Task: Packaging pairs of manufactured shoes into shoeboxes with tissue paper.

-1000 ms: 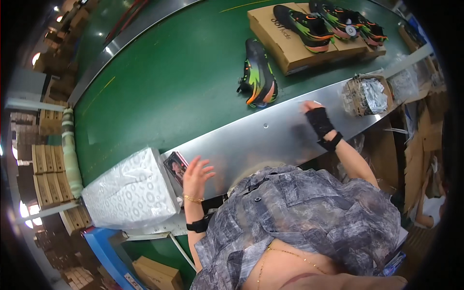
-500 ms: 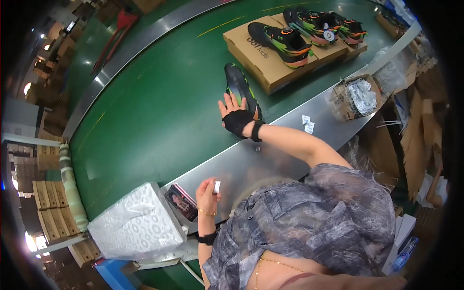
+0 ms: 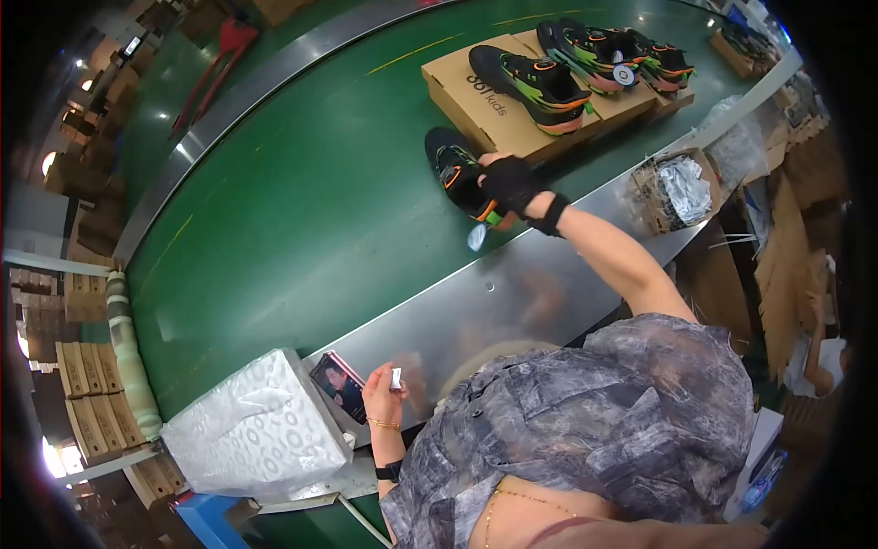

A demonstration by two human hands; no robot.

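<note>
On the green belt, a black shoe (image 3: 453,176) with orange and green trim stands upright, toe pointing away. My right hand (image 3: 512,183), in a black fingerless glove, closes at the shoe's opening and covers part of its heel end. Beside the heel dangles a small pale tag (image 3: 477,238). Lower down, over the metal ledge, my left hand (image 3: 382,395) pinches a small white packet (image 3: 396,379).
Right of the shoe, brown shoe boxes (image 3: 457,98) carry several similar shoes (image 3: 535,87). An open carton (image 3: 654,197) of silvery packets sits on the metal ledge (image 3: 485,291). Plastic-wrapped stack (image 3: 261,425) and a printed card (image 3: 338,388) lie near my left hand.
The shoe has turned from its side to upright, and its tag now shows. My right hand has shifted right to its opening. Two white packets on the ledge no longer show where my forearm is.
</note>
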